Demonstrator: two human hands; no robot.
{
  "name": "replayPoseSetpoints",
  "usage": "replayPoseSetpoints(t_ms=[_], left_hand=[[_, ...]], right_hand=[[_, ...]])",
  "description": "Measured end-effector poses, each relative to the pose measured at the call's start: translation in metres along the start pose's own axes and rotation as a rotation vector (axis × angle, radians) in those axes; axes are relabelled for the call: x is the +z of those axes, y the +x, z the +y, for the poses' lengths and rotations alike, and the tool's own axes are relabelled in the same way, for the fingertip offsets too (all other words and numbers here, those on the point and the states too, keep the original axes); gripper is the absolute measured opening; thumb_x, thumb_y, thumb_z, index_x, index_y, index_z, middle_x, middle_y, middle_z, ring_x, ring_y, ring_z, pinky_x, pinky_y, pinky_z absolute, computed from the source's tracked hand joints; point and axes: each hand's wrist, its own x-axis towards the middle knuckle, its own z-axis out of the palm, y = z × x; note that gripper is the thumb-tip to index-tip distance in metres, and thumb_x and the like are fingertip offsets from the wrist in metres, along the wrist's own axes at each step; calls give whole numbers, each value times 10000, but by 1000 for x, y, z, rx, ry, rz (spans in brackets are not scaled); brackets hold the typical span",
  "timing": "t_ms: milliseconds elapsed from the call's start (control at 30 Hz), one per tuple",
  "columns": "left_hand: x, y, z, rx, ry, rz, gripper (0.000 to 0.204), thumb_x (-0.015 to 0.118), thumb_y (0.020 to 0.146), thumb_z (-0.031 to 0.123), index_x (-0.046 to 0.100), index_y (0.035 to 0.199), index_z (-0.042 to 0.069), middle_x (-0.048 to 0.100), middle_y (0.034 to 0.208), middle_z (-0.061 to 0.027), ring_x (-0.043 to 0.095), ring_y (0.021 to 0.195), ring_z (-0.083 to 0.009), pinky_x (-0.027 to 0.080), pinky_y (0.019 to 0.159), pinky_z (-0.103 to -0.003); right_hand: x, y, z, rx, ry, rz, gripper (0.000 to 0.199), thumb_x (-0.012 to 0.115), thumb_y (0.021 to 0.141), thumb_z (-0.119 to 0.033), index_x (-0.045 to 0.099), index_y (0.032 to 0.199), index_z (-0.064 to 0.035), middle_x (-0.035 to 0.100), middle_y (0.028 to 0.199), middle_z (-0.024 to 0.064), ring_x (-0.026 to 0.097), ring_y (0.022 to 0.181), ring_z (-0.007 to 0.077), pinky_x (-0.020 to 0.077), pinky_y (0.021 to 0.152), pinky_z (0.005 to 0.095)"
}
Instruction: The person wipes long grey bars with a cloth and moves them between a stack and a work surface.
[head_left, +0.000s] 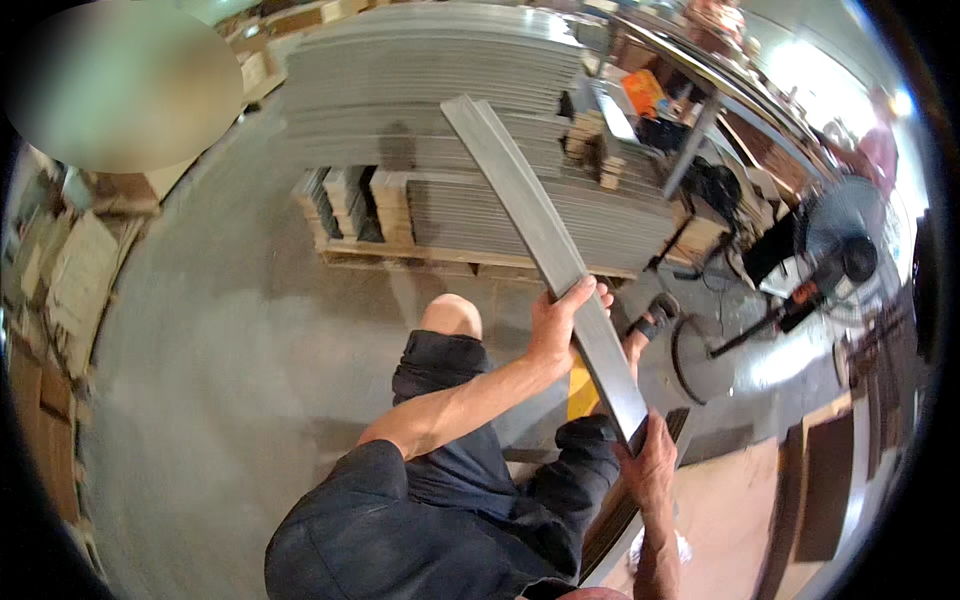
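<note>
A long grey plank (pixel 532 222) with a lengthwise groove slants up and away to the left in front of me. Around its middle wraps my left hand (pixel 562 318), thumb on the upper face and fingertips showing over the far edge. Its near end sits in the grip of my right hand (pixel 650 462), whose fingers are partly hidden behind the plank. The plank's far end overlaps a large stack of similar grey planks (pixel 480 215) in the view; whether it touches them I cannot tell.
The stack rests on a wooden pallet (pixel 500 272). At the right stands a pedestal fan (pixel 845 240) with a round base. A steel-legged table (pixel 695 145) is behind it. Flattened cardboard (pixel 75 275) lies far left. Beside my right forearm is a pale board (pixel 725 520).
</note>
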Motion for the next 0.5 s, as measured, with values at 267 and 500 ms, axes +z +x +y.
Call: replayPoseSetpoints(t_ms=[267,500], left_hand=[[-31,125,78,385,-108,10,461,735,828,248,473,1131,21,626,1000,-105,630,973,-218,521,851,-368],[-113,187,115,492,153,53,956,666,848,487,166,1453,-60,331,1383,-238,414,1272,-268,373,1074,-434]], right_hand=[[0,206,-26,-237,-98,-189,642,792,659,-94,487,1221,-32,616,1027,212,611,952,392,485,769,446],[48,368,-91,-489,-125,-265,673,785,650,-123,473,1238,-22,620,994,226,606,936,407,466,810,436]])
